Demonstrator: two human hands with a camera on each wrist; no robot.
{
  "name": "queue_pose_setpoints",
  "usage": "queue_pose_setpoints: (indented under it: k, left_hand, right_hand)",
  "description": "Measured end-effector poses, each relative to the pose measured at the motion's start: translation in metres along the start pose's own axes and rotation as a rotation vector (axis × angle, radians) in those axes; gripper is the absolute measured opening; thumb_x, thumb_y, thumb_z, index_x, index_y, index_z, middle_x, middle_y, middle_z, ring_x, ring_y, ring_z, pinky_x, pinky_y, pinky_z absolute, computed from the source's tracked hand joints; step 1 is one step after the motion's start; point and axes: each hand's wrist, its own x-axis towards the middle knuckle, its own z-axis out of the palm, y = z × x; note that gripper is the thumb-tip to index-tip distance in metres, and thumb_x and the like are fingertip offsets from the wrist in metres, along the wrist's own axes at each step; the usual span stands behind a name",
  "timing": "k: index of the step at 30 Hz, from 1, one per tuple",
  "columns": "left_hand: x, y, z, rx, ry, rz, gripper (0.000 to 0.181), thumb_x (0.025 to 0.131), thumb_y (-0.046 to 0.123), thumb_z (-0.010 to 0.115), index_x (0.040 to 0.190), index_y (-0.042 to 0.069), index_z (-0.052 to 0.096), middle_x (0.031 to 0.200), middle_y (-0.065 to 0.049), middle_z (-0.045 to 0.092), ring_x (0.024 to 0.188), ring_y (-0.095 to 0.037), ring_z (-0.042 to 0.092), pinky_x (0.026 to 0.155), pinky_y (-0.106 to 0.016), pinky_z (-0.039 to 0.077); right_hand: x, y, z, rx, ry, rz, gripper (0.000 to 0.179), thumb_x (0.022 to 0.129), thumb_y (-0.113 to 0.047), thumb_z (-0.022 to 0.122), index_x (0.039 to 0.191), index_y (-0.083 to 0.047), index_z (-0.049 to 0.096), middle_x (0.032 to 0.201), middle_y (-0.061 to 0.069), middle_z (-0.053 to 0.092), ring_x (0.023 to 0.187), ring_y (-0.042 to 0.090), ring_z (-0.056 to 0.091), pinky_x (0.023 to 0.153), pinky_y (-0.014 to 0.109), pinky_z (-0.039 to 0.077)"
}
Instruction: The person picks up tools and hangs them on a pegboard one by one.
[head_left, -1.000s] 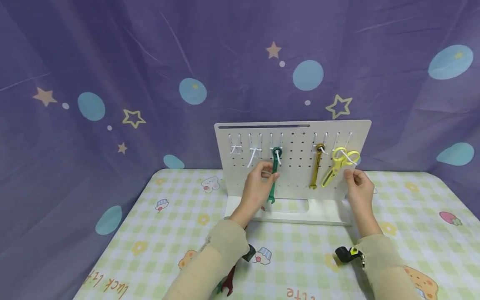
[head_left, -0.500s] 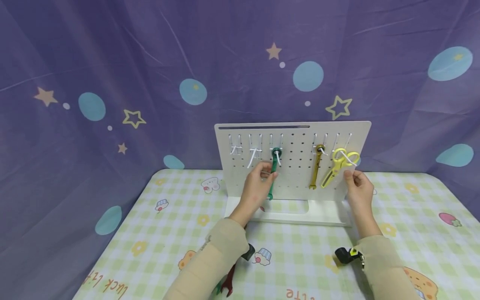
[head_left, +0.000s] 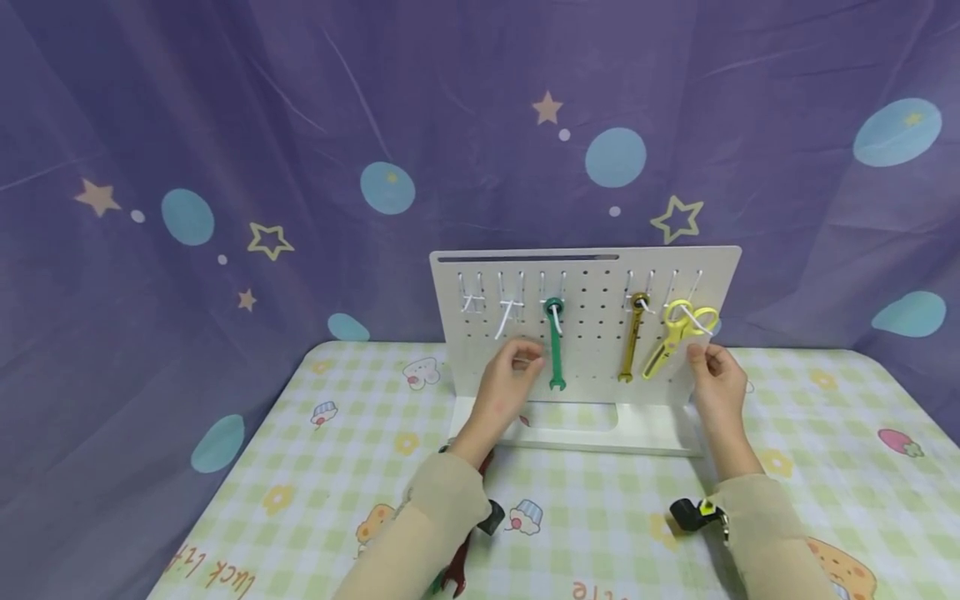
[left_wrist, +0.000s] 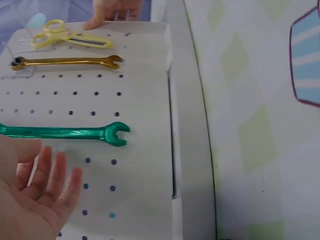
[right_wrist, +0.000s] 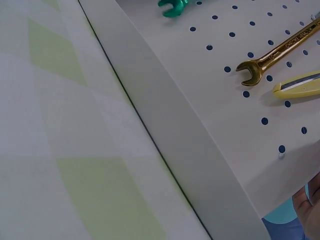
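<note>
A green wrench (head_left: 557, 354) hangs by its ring end from a white hook on the white pegboard (head_left: 600, 385). Just left of its shaft is my left hand (head_left: 504, 385), fingers loosely bent and nothing in them. The left wrist view shows that hand's spread fingers (left_wrist: 55, 180) beside the wrench. My right hand (head_left: 718, 387) grips the pegboard's right edge, thumb in front. Near it, yellow scissors (head_left: 667, 342) and a gold wrench (head_left: 630, 346) hang from hooks.
More white hooks (head_left: 506, 315) stick out of the board left of the green wrench. A dark red wrench (head_left: 456, 573) lies on the checked tablecloth (head_left: 360, 475), partly hidden under my left forearm, with a bit of green beside it. A purple patterned curtain (head_left: 480, 125) hangs behind.
My left hand has let go of the green wrench and drawn back slightly left and down. The wrench now hangs straight on its hook. My right hand stays at the board's edge.
</note>
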Motion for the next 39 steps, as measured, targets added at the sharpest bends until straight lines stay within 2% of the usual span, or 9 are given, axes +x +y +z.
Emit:
queue_pose_setpoints:
  k: [7,13,23,27,29,33,36,39]
  left_hand:
    - [-0.022,0.000,-0.013,0.034,-0.063,-0.021,0.018,0.099,0.019,0.062,0.116,0.013,0.063,0.115,0.001,0.064,0.107,-0.019,0.060,0.085,-0.037,0.052]
    - [-0.042,0.002,-0.027,0.059,-0.078,-0.048,0.017,0.099,0.018,0.062,0.115,0.013,0.065,0.111,0.001,0.066,0.105,-0.021,0.061,0.083,-0.039,0.053]
    - [-0.066,-0.008,-0.065,0.167,-0.107,-0.056,0.016,0.099,0.019,0.062,0.114,0.013,0.066,0.109,-0.002,0.066,0.103,-0.025,0.061,0.081,-0.039,0.053]
    - [-0.073,-0.014,-0.078,0.196,-0.121,-0.102,0.016,0.098,0.018,0.063,0.112,0.011,0.066,0.105,-0.003,0.065,0.097,-0.023,0.062,0.075,-0.037,0.052]
    - [-0.077,-0.017,-0.081,0.210,-0.144,-0.136,0.017,0.098,0.019,0.063,0.111,0.009,0.067,0.102,-0.002,0.065,0.092,-0.019,0.062,0.072,-0.034,0.051]
    - [-0.082,-0.024,-0.085,0.243,-0.240,-0.192,0.018,0.097,0.020,0.065,0.110,0.008,0.069,0.098,-0.002,0.066,0.082,-0.016,0.060,0.067,-0.033,0.050]
    - [-0.085,-0.028,-0.087,0.256,-0.324,-0.206,0.019,0.095,0.020,0.067,0.110,0.007,0.069,0.096,-0.002,0.066,0.081,-0.017,0.059,0.068,-0.035,0.050]
    - [-0.087,-0.031,-0.086,0.272,-0.370,-0.204,0.021,0.094,0.021,0.070,0.110,0.007,0.069,0.095,-0.001,0.065,0.083,-0.017,0.059,0.071,-0.037,0.050]
  right_hand:
    - [-0.001,0.005,-0.004,-0.029,-0.004,0.021,0.024,0.098,-0.020,0.063,0.095,0.003,0.058,0.070,-0.029,0.055,0.073,-0.007,0.051,0.068,0.008,0.041]
    - [-0.001,0.005,-0.003,0.001,0.003,0.015,0.022,0.098,-0.019,0.063,0.094,0.003,0.059,0.071,-0.028,0.056,0.074,-0.007,0.053,0.069,0.008,0.042]
    - [-0.001,0.001,0.000,0.012,-0.004,0.010,0.022,0.098,-0.024,0.063,0.094,-0.002,0.059,0.074,-0.030,0.057,0.078,-0.005,0.054,0.074,0.009,0.043]
    - [0.000,0.001,0.001,-0.007,-0.010,0.001,0.028,0.098,-0.024,0.063,0.096,0.003,0.059,0.073,-0.032,0.056,0.078,-0.007,0.053,0.075,0.009,0.042]
    - [0.000,0.001,0.001,-0.013,-0.014,0.004,0.029,0.098,-0.025,0.062,0.097,0.004,0.059,0.073,-0.033,0.055,0.079,-0.007,0.053,0.075,0.009,0.041]
    - [0.001,0.001,0.002,-0.010,-0.013,0.010,0.028,0.097,-0.025,0.063,0.098,0.003,0.060,0.073,-0.032,0.056,0.079,-0.007,0.053,0.075,0.009,0.042]
    - [0.001,0.001,0.001,-0.011,-0.009,0.004,0.026,0.098,-0.022,0.063,0.097,0.003,0.060,0.072,-0.032,0.056,0.078,-0.007,0.053,0.074,0.009,0.042]
    - [0.001,0.001,-0.001,-0.028,-0.002,-0.002,0.026,0.098,-0.022,0.063,0.097,0.003,0.060,0.071,-0.033,0.055,0.076,-0.008,0.052,0.072,0.009,0.042]
